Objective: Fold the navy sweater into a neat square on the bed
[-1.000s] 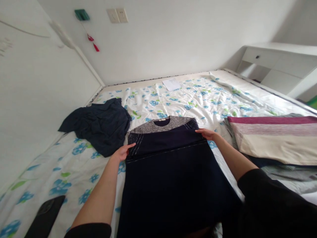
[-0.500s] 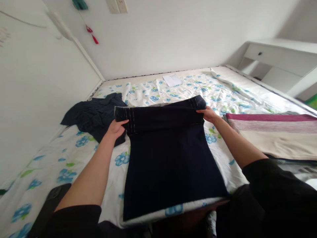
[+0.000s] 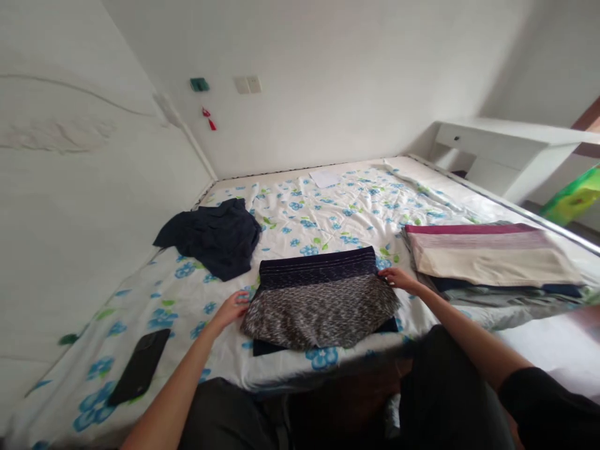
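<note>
In front of me a knit sweater (image 3: pixel 323 306) lies folded on the bed, with a navy band with thin pale stripes at its far side and a speckled grey-brown part nearer me. A strip of dark navy cloth shows from under its near edge. My left hand (image 3: pixel 230 310) is beside the sweater's left edge, fingers loosely apart and holding nothing. At the right edge, my right hand (image 3: pixel 400 279) has its fingertips pinched on the corner of the navy band.
A crumpled dark garment (image 3: pixel 215 237) lies to the left, beyond a black phone (image 3: pixel 140 365). On the right stands a stack of folded clothes (image 3: pixel 492 256). A white paper (image 3: pixel 325 179) rests near the wall. The flowered sheet (image 3: pixel 281 212) covers the bed; a white desk (image 3: pixel 501 147) stands behind at right.
The sweater, spread out long with both hands gripping its far part, is now folded over toward me with its speckled side up. My left hand has let go. The view has tilted up.
</note>
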